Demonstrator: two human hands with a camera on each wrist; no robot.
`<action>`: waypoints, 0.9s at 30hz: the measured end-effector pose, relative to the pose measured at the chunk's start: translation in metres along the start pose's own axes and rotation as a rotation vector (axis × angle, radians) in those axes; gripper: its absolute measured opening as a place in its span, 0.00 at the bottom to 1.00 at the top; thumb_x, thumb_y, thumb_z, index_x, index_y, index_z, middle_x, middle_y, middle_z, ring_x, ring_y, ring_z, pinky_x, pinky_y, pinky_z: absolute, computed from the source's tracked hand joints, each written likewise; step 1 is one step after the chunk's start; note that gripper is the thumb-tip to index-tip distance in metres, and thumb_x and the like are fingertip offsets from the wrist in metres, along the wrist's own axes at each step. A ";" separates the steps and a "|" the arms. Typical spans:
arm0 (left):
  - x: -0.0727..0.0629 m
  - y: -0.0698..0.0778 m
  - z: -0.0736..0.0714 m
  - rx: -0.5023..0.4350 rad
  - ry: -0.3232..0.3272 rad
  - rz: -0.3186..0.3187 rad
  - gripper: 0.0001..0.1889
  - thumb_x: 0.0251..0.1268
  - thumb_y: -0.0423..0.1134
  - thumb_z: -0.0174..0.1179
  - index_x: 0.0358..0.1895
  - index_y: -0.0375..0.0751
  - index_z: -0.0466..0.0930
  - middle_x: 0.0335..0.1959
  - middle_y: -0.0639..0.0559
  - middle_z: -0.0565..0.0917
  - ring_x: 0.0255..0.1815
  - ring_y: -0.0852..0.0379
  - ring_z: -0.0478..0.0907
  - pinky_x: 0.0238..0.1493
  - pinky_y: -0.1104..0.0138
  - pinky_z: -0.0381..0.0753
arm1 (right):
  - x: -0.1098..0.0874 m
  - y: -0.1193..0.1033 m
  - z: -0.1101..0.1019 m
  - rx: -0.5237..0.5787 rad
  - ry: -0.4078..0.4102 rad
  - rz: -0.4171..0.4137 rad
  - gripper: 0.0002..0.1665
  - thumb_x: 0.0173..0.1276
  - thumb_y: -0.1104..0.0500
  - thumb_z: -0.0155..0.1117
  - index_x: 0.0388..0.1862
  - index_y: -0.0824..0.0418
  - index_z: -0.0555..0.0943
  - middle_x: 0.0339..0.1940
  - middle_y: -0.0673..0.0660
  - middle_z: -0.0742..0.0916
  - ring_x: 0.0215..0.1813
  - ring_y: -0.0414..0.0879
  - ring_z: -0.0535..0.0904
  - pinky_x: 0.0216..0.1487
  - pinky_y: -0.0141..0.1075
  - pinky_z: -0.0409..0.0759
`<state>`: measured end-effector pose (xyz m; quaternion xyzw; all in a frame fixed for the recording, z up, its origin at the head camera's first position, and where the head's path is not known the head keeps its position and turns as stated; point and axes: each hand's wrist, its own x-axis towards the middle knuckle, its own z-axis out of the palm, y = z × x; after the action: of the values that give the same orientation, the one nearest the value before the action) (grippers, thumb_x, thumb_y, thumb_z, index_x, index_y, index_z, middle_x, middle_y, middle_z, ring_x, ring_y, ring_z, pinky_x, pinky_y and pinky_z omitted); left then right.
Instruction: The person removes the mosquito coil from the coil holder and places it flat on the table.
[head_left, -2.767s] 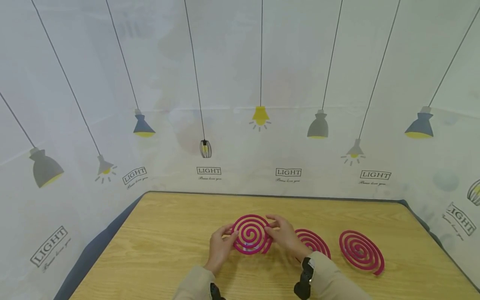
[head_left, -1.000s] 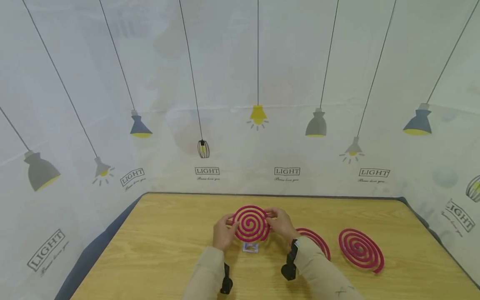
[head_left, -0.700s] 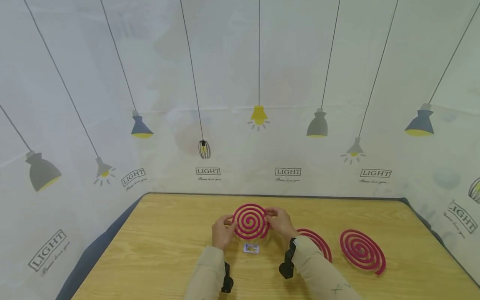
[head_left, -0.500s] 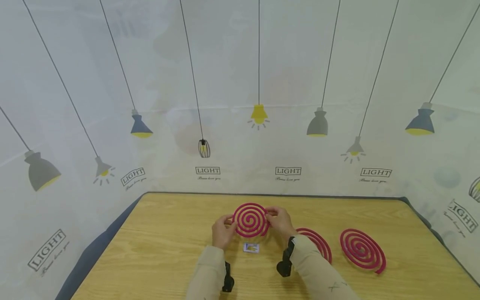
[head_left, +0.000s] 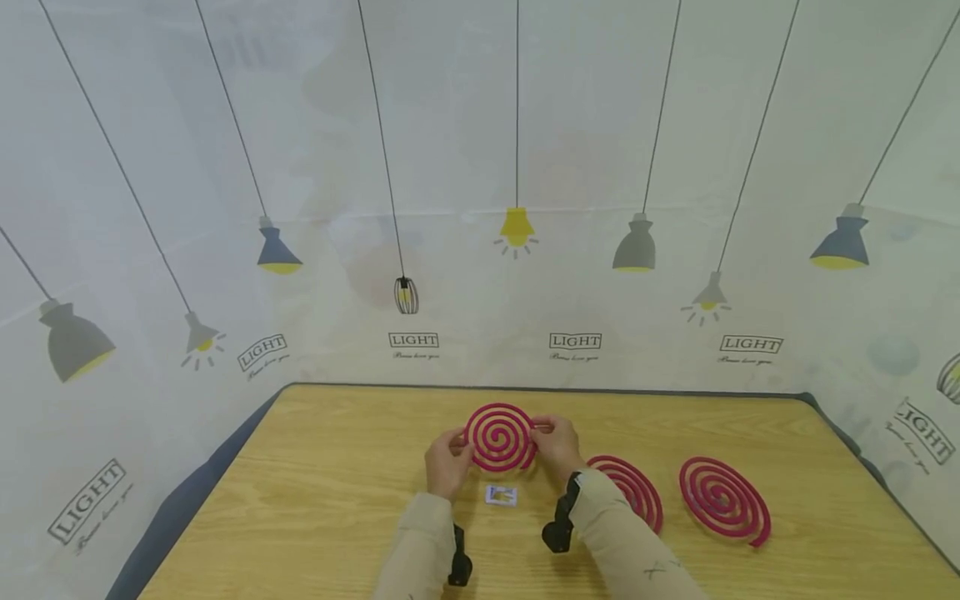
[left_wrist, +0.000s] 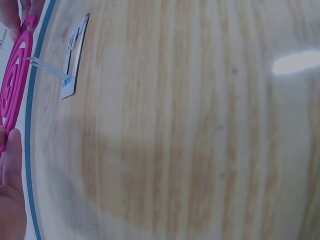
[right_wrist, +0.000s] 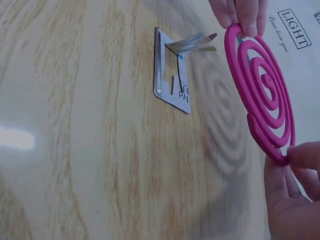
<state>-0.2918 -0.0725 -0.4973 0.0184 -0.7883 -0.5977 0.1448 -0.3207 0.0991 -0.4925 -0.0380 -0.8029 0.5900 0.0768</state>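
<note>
Both hands hold a pink mosquito coil by opposite edges, lifted above the table. My left hand pinches the left rim with thumb and fingers. My right hand grips the right rim, close to the coil's outer free end. Below the coil, nearer the body, a small flat metal stand lies on the wood. In the right wrist view a bent prong rises from this stand, apart from the coil.
Two more pink coils are on the right: one coil partly behind the right sleeve, another coil farther right, tilted. The wooden table ends at a printed wall sheet. Each wrist wears a black camera.
Both hands have carried the coil forward, away from the body. The metal stand, seen through and under the coil at first, now lies uncovered in front of it.
</note>
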 end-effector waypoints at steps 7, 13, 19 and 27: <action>-0.003 -0.001 0.001 0.018 0.035 -0.036 0.17 0.49 0.21 0.58 0.46 0.24 0.74 0.35 0.36 0.79 0.34 0.47 0.78 0.29 0.69 0.80 | 0.001 0.004 0.004 0.000 -0.015 0.067 0.10 0.53 0.70 0.58 0.37 0.69 0.79 0.29 0.61 0.83 0.34 0.46 0.79 0.35 0.31 0.78; -0.003 -0.003 0.000 0.092 0.077 -0.005 0.16 0.46 0.21 0.59 0.43 0.23 0.75 0.33 0.36 0.80 0.32 0.48 0.78 0.32 0.67 0.80 | -0.005 -0.001 0.009 0.023 -0.034 0.108 0.15 0.54 0.73 0.56 0.43 0.76 0.75 0.36 0.67 0.82 0.33 0.46 0.78 0.29 0.30 0.77; -0.004 -0.007 -0.003 0.139 0.067 -0.017 0.15 0.48 0.22 0.59 0.43 0.25 0.76 0.34 0.38 0.80 0.33 0.49 0.78 0.35 0.65 0.79 | -0.007 0.000 0.013 0.073 -0.081 0.144 0.17 0.54 0.75 0.54 0.46 0.77 0.74 0.37 0.67 0.81 0.29 0.44 0.77 0.26 0.30 0.77; -0.004 -0.011 -0.004 0.168 0.057 -0.016 0.15 0.47 0.22 0.59 0.43 0.24 0.75 0.34 0.38 0.80 0.32 0.49 0.77 0.35 0.64 0.79 | -0.011 0.000 0.013 0.077 -0.100 0.146 0.17 0.54 0.78 0.52 0.46 0.79 0.73 0.37 0.69 0.81 0.31 0.45 0.78 0.28 0.31 0.78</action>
<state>-0.2887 -0.0788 -0.5072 0.0537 -0.8312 -0.5297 0.1602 -0.3118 0.0845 -0.4970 -0.0639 -0.7775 0.6256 -0.0051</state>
